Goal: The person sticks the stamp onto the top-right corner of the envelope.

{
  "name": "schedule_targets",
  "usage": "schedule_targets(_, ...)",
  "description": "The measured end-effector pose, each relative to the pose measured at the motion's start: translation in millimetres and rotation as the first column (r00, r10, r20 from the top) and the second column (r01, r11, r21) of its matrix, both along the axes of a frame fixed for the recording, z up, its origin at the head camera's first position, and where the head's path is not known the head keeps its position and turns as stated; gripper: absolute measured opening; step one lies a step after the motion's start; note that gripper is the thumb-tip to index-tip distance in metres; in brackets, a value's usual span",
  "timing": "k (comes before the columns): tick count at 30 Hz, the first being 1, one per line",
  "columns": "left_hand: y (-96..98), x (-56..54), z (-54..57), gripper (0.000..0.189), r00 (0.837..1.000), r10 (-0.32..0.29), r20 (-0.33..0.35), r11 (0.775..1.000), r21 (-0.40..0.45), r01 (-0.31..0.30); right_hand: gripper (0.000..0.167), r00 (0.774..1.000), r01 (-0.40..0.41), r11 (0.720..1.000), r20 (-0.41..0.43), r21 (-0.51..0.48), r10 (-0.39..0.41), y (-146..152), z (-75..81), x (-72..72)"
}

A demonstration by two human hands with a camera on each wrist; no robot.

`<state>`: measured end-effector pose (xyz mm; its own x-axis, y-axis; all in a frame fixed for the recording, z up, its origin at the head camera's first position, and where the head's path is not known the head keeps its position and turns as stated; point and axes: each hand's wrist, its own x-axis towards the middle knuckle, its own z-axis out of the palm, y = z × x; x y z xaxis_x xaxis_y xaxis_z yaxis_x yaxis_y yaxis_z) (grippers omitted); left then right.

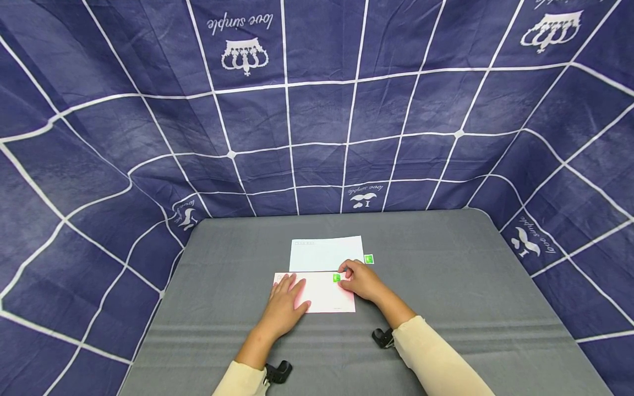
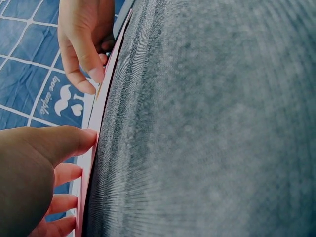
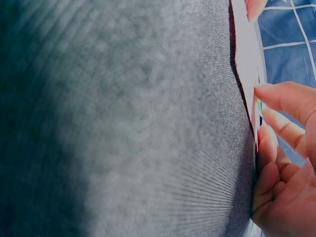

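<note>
A pink envelope [image 1: 322,300] lies on the grey table, long side toward me. My left hand [image 1: 284,308] rests on its left part, fingers spread and thumb near the lower edge. At the envelope's upper right corner is a small green stamp [image 1: 337,278]. My right hand [image 1: 362,280] holds this stamp at its right side between thumb and index finger, its other fingers curled. In the right wrist view a bit of green shows between the thumb [image 3: 269,92] and index finger, right at the paper.
A white envelope [image 1: 324,253] lies just beyond the pink one, its near edge along it. Another green stamp [image 1: 369,258] sits by its right edge. Blue cloth [image 1: 317,110] with white lines hangs behind and at both sides of the grey table [image 1: 228,264].
</note>
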<state>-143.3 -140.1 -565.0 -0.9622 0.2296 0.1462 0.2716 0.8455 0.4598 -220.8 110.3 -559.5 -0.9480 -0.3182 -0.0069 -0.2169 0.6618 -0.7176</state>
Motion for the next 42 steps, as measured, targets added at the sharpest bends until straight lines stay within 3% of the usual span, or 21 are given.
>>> schedule_targets(19, -0.6, -1.0, -0.3, 0.058, 1.0, 0.004, 0.014, 1.0, 0.008, -0.005, 0.026, 1.0, 0.003, 1.0, 0.008, -0.028, -0.003, 1, 0.8, -0.9)
schedule_targets(25, -0.3, -1.4, -0.6, 0.057, 1.0, 0.01, 0.012, 1.0, 0.016, -0.01, 0.027, 0.998, -0.016, 0.993, 0.057, -0.118, 0.023, 5, 1.5, -0.9)
schedule_targets(32, 4.2, -1.4, 1.0, 0.06, 0.998, 0.061, 0.016, 0.997, 0.056, -0.061, 0.027, 0.994, -0.029, 0.979, 0.099, -0.2, 0.049, 9, 2.6, 0.1)
schedule_targets(42, 7.9, -3.7, 2.9, 0.05, 0.992, 0.115, -0.053, 0.985, 0.138, -0.107, 0.019, 0.996, 0.033, 0.963, 0.083, -0.266, -0.011, 15, 5.2, 4.8)
